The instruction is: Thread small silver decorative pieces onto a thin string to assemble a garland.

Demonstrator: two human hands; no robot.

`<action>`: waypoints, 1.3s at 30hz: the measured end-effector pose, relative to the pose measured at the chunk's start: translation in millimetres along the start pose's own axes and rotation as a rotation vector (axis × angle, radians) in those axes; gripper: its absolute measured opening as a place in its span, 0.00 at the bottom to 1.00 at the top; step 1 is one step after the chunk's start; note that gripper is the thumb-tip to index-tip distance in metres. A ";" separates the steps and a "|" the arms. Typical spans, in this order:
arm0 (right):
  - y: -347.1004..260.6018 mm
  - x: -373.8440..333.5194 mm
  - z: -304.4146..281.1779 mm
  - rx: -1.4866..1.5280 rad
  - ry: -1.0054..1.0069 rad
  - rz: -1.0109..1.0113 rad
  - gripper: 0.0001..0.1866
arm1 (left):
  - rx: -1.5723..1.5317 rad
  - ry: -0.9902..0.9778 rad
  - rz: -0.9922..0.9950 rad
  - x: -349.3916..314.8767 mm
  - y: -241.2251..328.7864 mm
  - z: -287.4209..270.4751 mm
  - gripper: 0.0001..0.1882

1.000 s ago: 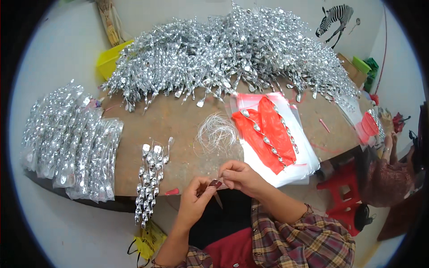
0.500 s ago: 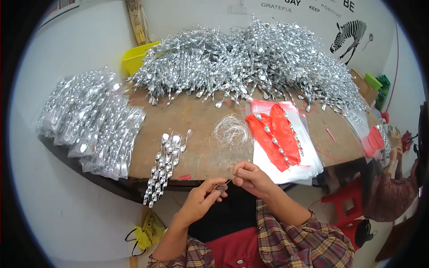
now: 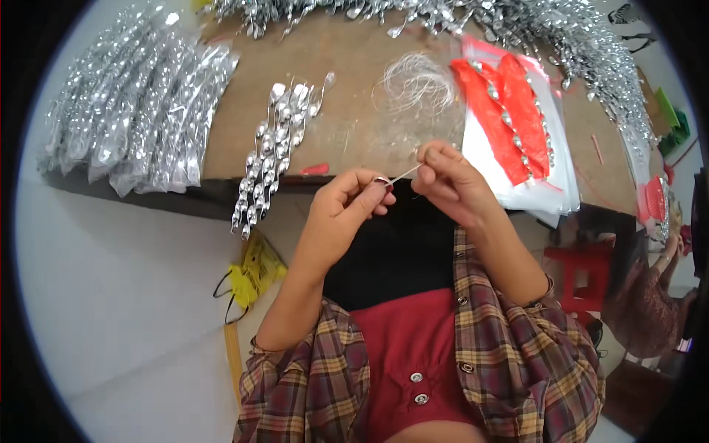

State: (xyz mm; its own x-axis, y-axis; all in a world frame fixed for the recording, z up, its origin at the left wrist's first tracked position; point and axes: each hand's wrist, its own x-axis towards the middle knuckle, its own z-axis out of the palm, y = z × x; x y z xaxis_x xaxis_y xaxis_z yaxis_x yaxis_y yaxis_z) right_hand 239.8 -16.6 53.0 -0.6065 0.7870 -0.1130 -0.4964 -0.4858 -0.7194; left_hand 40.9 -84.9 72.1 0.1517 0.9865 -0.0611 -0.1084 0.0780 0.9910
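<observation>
Between both hands (image 3: 395,188), thin thread (image 3: 406,174)

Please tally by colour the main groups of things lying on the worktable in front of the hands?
Silver: 3, the bagged ornaments, the loose spiral ornaments and the heap at the far edge.
Red: 1, the card strips.
White: 1, the thread bundle.
Total: 5 groups.

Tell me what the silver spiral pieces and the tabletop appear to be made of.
Silver spiral pieces: probably metallised plastic, judging by the mirror-bright chrome glints on moulded twists; metal can't be excluded. Tabletop: seemingly bare board or plywood, matte brown, scuffed and stained.
</observation>
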 end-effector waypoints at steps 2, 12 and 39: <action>3.9 3.3 -5.8 -0.004 0.015 0.007 0.09 | -0.029 0.030 -0.008 0.0 -7.2 -5.5 0.09; 8.2 14.6 -18.7 0.040 0.061 0.008 0.09 | -0.038 0.071 -0.106 5.4 -21.5 -20.1 0.10; 6.5 22.8 -23.0 0.018 0.090 0.175 0.06 | -0.080 0.021 -0.200 41.6 -25.6 1.0 0.07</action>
State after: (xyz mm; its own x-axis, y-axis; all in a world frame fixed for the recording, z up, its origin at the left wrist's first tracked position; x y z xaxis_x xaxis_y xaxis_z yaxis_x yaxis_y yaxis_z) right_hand 237.0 6.9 30.0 -0.6269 0.7206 -0.2963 -0.4003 -0.6242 -0.6709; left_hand 51.0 -46.1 44.3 0.1573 0.9530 -0.2589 -0.1563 0.2829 0.9463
